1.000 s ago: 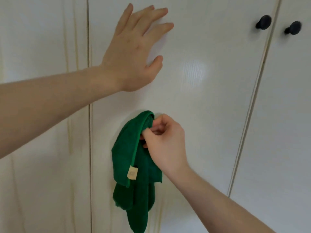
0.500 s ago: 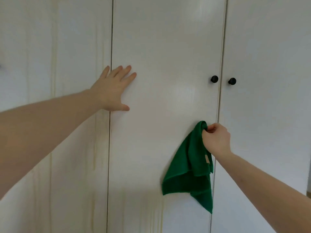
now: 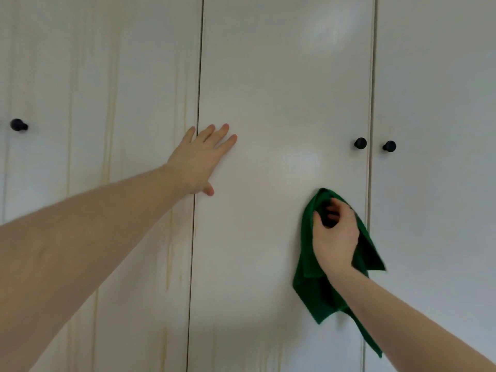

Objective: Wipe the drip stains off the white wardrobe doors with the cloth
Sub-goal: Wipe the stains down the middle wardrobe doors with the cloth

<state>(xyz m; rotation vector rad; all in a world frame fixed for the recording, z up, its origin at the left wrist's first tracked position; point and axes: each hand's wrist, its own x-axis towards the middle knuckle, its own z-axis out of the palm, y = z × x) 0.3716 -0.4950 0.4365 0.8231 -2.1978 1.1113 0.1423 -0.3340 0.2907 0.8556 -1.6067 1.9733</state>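
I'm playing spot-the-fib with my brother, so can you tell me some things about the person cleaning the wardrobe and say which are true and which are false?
1. The right hand grips a green cloth. True.
2. The left hand is holding a door knob. False: it lies flat and open on the white doors, across the gap between two of them, away from every knob.
3. The knobs are black. True: one sits far left and a pair sits right of the middle door.
4. The left-side door is spotless. False: yellowish drip streaks run down it.
5. The cloth is folded into a neat square. False: it hangs loosely bunched, with a corner dangling low.
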